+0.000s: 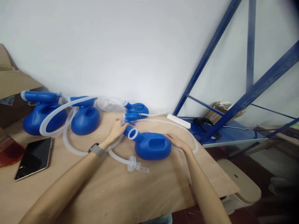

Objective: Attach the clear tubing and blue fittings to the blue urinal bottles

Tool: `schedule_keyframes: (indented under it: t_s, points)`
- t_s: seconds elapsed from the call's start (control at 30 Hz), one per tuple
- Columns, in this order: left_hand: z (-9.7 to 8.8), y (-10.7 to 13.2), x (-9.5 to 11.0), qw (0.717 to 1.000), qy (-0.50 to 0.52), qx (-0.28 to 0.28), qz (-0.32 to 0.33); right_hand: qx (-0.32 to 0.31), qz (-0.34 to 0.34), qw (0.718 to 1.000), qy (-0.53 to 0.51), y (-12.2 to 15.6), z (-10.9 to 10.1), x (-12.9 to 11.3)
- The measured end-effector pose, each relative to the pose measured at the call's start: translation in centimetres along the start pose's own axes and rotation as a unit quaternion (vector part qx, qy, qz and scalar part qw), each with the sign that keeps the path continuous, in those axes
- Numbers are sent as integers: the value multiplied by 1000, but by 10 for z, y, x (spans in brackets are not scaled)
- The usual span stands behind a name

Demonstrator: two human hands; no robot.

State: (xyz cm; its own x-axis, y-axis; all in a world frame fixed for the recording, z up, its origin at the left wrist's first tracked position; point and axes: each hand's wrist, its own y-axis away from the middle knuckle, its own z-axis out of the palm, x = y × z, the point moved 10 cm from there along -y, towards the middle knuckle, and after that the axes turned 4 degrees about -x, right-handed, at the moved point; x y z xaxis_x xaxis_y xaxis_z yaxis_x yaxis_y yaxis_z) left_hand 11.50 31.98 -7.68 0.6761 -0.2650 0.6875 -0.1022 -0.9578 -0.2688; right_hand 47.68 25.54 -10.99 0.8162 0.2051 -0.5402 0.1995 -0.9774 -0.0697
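A blue plastic urinal bottle (153, 146) lies on its side on the wooden table, its pale-rimmed mouth facing up and left. My right hand (175, 140) rests against its right end with the fingers stretched out. Beside the bottle's neck, my left hand (116, 130) has its fingers closed round a short blue tube piece (126, 130), partly hidden by the hand. A clear hose (119, 159) with a flanged connector (132, 163) curls in front of that hand. Just behind are another blue bottle (139, 108) and a blue cylinder (131, 116) joined to a hose.
Two more blue bottles with hoses, one large (35, 119) and one smaller (85, 121), stand at the left. A phone (34, 158) lies near a red container (10, 151) and a cardboard box (18, 82). A white bar (178, 121) and blue shelving frame (205, 56) are right.
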Motion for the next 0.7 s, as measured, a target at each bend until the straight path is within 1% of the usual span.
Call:
schedule_keyframes:
  t_s: [0.07, 0.13, 0.2, 0.3, 0.37, 0.4, 0.43, 0.47, 0.5, 0.53, 0.57, 0.63, 0.67, 0.7]
  points:
    - [20, -1, 5, 1000, 1, -13, 9, -2, -11, 1000, 12, 1, 7, 10]
    - [30, 2, 8, 1000, 0, -20, 19, 5, -22, 999, 23, 5, 10, 16]
    - [28, 8, 10, 999, -5, -23, 34, 13, -34, 999, 31, 10, 13, 21]
    - [8, 27, 13, 996, -15, -35, 78, 42, -33, 998, 32, 18, 18, 29]
    - [-2, 50, 20, 988, -38, -69, 135, 80, -16, 996, 23, 21, 19, 36]
    - [-2, 67, 27, 977, -62, -97, 179, 102, -7, 995, 15, 23, 20, 39]
    - [1, 86, 35, 960, -90, -128, 230, 122, 3, 992, 6, 24, 20, 41]
    - [8, 108, 44, 937, -122, -159, 285, 141, 9, 990, -6, 25, 19, 43]
    - [16, 130, 50, 915, -149, -182, 327, 156, 13, 987, -18, 26, 19, 43]
    - [25, 148, 53, 897, -170, -199, 356, 170, 13, 985, -31, 28, 18, 42]
    - [35, 163, 54, 885, -187, -213, 370, 183, 9, 982, -45, 29, 17, 40]
    - [48, 179, 52, 875, -204, -229, 373, 207, -11, 976, -73, 34, 13, 31]
    - [49, 180, 51, 878, -202, -229, 368, 214, -26, 973, -85, 37, 12, 25]
    - [44, 178, 50, 886, -186, -223, 362, 215, -45, 971, -94, 39, 12, 18]
